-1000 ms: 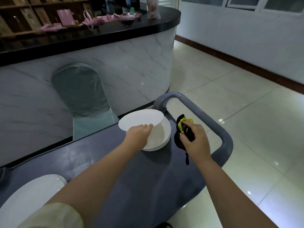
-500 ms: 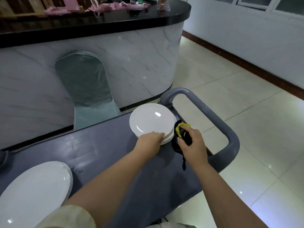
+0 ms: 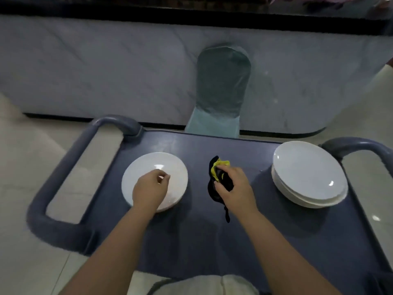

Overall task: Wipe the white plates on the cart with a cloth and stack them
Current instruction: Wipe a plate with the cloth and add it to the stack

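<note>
Right grip (image 3: 231, 188) clutching cloth (image 3: 212, 172), left grip (image 3: 150, 190) over plate (image 3: 172, 167)

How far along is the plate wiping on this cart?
Likely done: a stack of plates sits by the cart's right handle. In hand: the right hand grips the cloth; the left hand hovers over the left plate, gripping nothing. Left: wiping that plate, plus any beneath it, and stacking.
</note>
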A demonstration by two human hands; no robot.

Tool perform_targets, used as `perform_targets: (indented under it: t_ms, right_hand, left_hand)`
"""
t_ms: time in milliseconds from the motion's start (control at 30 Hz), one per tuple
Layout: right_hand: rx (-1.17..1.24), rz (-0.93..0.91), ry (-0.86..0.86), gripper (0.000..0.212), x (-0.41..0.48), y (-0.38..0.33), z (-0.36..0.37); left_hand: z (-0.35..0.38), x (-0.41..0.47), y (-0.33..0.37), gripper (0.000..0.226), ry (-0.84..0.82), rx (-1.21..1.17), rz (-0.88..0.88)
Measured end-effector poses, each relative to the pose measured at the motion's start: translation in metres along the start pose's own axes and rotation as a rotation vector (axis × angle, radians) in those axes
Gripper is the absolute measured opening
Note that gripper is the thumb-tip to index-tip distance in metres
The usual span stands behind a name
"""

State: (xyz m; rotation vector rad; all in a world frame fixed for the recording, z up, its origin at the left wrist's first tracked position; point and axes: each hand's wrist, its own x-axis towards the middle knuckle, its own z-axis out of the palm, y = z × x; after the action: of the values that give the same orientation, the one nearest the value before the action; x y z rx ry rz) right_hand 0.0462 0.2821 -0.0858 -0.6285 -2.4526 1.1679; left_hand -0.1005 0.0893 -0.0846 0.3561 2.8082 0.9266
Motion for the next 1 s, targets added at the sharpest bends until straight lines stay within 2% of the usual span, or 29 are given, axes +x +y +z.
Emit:
perform_targets:
  t_ms: [100, 267, 333, 467, 600, 733, 833, 900, 1000]
  right_hand:
    - [0.012, -0.012, -0.088, 0.041, 0.005, -0.011, 0.04]
    - [0.033, 0.007, -0.175, 0.042, 0.007, -0.017, 0.08]
    - [0.023, 0.011, -0.178, 0.042, 0.009, -0.017, 0.086]
    - [0.038, 0.048, -0.152, 0.042, 0.01, -0.018, 0.089]
    - [0.053, 0.077, -0.119, 0.042, 0.005, -0.014, 0.089]
    - [0.056, 0.087, -0.111, 0.042, 0.003, -0.013, 0.087]
    - [0.067, 0.089, -0.072, 0.041, 0.005, -0.014, 0.085]
    - [0.076, 0.094, -0.059, 0.041, 0.007, -0.015, 0.082]
    - [0.085, 0.09, -0.05, 0.042, 0.009, -0.02, 0.08]
  left_hand:
    - [-0.031, -0.005, -0.049, 0.016, 0.076, 0.025, -0.192]
    - [-0.041, -0.013, -0.085, 0.026, 0.098, -0.015, -0.256]
    - [-0.04, -0.009, -0.086, 0.034, 0.068, 0.018, -0.293]
    - [-0.038, -0.002, -0.089, 0.046, -0.106, 0.162, -0.349]
    - [-0.036, 0.002, -0.092, 0.042, -0.095, 0.133, -0.337]
    - [-0.037, 0.009, -0.1, 0.043, -0.148, -0.079, -0.403]
    - [-0.042, 0.007, -0.108, 0.039, -0.14, -0.46, -0.488]
    - [-0.051, 0.004, -0.108, 0.033, -0.146, -0.614, -0.483]
    - [-0.07, 0.004, -0.094, 0.029, -0.131, -0.655, -0.39]
